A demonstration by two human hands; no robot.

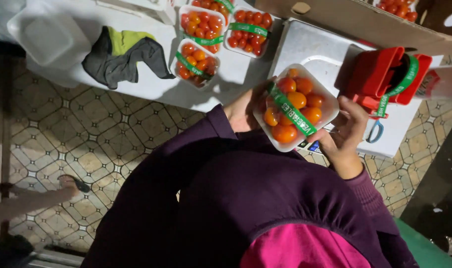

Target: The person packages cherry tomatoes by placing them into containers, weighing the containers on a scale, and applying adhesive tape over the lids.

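Currently, I see both hands closed around 1 white tray of cherry tomatoes (294, 108), held just above the near edge of a white table (151, 84). My left hand (242, 112) grips the tray's left side; its fingers are hidden beneath the tray. My right hand (346, 130) cups the right side, fingers curled up against the rim. A green printed band (290, 109) crosses the tray diagonally over the red and orange fruit.

Surface: the table carries 3 more banded trays (202, 43) at its far side, a dark cloth with a yellow-green patch (122, 55), and an empty clear plastic container (46, 33) at the left end. A red tape dispenser (384, 74) threaded with green tape stands just beside the held tray, with blue-handled scissors (376, 132) below it. A cardboard box (365, 22) lies along the far edge.

Room: the floor (82, 134) is tiled in a beige geometric pattern. Lighting is dim away from the table.
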